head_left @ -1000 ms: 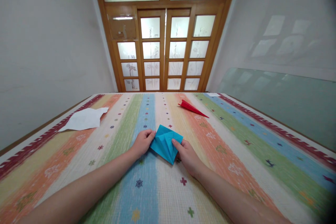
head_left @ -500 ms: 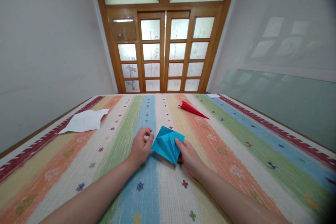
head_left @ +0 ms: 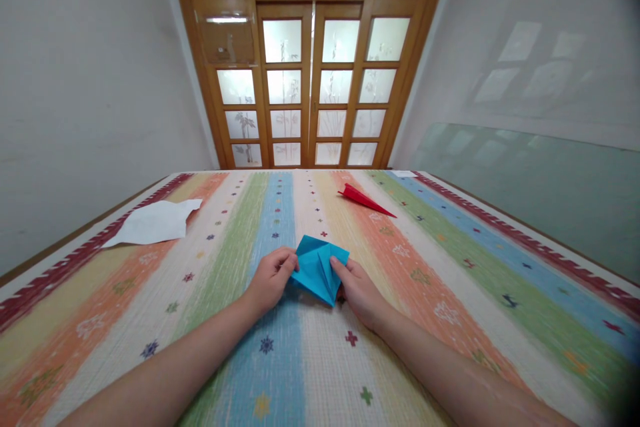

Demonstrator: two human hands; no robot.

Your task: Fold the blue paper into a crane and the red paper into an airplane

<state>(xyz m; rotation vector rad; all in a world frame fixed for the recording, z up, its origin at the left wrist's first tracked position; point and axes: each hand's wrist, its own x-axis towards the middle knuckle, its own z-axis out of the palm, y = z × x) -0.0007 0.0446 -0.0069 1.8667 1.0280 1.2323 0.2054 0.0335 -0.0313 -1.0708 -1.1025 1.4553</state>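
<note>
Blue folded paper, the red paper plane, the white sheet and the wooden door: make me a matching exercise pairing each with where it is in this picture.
Things:
1. blue folded paper
2. red paper plane
3. white sheet
4. wooden door

Places:
A. far left part of the striped cloth, near its dark red border
B. beyond the far end of the cloth
C. between the left hand and right hand
D. on the cloth beyond the hands, toward the right

Pairs: 1-C, 2-D, 3-A, 4-B
</note>
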